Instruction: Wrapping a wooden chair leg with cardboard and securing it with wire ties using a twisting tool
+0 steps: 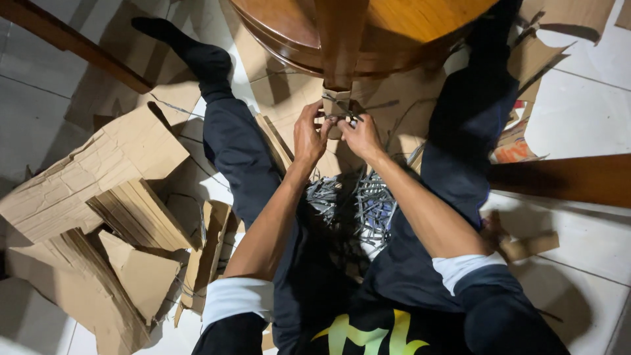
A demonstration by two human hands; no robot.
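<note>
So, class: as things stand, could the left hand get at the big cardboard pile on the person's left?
Probably yes. The left hand is busy at the wrapped table leg, but only the left knee lies between it and the cardboard pile; the arm could swing over.

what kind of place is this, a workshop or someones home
Probably a room in a home during furniture unpacking, not a workshop: a white tiled floor, torn cardboard strewn about, and a round wooden table whose wrapped leg the left hand and right hand are working at.
</note>
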